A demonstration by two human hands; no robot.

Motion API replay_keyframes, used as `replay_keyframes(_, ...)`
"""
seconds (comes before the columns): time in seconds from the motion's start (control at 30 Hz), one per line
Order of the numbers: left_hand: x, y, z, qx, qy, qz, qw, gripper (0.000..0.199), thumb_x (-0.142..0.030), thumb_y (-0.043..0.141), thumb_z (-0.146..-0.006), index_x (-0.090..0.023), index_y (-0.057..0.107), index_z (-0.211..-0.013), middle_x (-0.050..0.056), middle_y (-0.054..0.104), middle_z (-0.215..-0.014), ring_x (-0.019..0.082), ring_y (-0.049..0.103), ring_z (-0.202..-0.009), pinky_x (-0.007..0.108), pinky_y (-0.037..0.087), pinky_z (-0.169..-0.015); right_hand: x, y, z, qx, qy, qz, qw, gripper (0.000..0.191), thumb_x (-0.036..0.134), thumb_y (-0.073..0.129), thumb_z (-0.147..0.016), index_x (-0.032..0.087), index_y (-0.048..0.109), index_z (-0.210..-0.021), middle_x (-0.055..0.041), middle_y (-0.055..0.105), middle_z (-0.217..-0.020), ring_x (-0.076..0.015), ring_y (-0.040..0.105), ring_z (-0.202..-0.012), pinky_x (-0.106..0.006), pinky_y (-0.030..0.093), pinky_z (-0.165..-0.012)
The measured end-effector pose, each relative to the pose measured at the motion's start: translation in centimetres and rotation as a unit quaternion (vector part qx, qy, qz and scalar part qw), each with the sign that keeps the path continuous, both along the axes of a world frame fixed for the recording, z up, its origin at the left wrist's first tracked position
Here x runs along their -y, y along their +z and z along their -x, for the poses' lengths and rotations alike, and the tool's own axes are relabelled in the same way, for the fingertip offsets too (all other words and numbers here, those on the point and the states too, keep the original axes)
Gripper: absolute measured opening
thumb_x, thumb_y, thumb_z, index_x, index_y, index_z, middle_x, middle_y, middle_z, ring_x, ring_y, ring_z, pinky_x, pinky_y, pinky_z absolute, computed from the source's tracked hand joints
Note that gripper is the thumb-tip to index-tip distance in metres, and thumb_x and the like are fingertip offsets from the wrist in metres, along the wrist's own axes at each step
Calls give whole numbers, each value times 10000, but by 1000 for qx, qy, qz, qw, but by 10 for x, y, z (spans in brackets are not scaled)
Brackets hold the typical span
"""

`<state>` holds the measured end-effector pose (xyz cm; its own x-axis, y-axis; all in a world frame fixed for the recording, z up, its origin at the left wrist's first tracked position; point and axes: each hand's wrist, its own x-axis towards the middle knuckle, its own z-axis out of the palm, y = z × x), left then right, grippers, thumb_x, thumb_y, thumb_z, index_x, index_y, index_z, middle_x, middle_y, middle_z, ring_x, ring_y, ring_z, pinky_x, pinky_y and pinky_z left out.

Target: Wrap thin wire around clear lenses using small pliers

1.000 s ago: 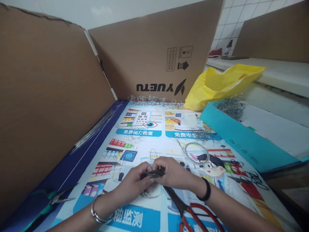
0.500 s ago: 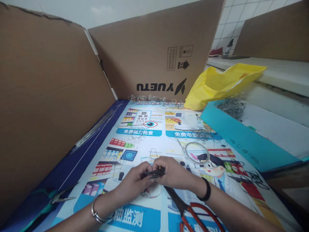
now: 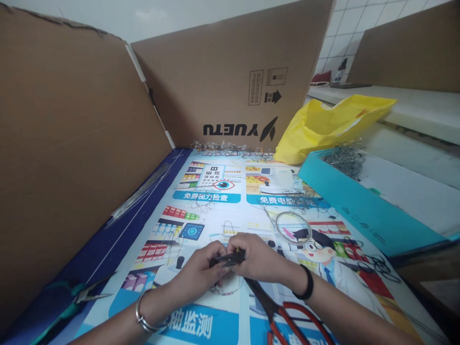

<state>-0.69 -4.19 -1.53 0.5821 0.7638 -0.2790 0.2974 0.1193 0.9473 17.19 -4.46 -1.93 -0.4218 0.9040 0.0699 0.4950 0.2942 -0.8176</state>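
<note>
My right hand is closed round a small pair of dark pliers, whose jaws point left. Fingers of my left hand are pinched together at the jaw tips; what lies between them is too small to make out. Just under the fingers a thin wire loop shows, partly hidden, and I cannot tell whether it is held. Large scissors with red handles lie below my right hand, blades toward it. To the left of my left forearm rest green-handled pliers with open jaws.
Cardboard walls stand at the back and left. On the printed sheet lie a wire coil, wire tangles and black loops. A turquoise box and yellow bag sit right; straight wires lie left.
</note>
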Motion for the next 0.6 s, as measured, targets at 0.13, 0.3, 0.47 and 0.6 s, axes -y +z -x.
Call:
replay_keyframes(0.13,0,0,0,2,0,-1,1000,187,-328,572,-782,-184,453,-775,-56,513,-573,86,469,-500,217,361,-499,0,1,0,-5,4,-1,1000,144,131,608,-576,182,479,-612,65,497,-605,-77,444,-546,-180,287,-495)
replay_keyframes(0.3,0,1,-1,1,4,2,1000,189,-332,573,-782,-185,455,-768,-54,510,-553,90,468,-499,218,357,-500,-1,1,0,0,6,-6,1000,146,131,610,-583,183,476,-614,64,497,-607,-82,459,-561,-181,293,-506)
replay_keyframes(0.47,0,0,0,3,-2,-2,1000,175,-325,557,-798,-184,457,-770,-57,511,-557,83,454,-498,211,345,-497,0,1,0,-1,7,2,1000,143,141,604,-591,185,469,-608,64,486,-604,-81,452,-552,-181,291,-500)
replay_keyframes(0.6,-1,0,0,-4,-2,-4,1000,176,-320,566,-794,-184,457,-767,-64,507,-549,76,447,-489,202,341,-489,1,3,0,1,5,6,1000,138,138,600,-588,184,471,-610,62,490,-609,-84,457,-560,-180,294,-505)
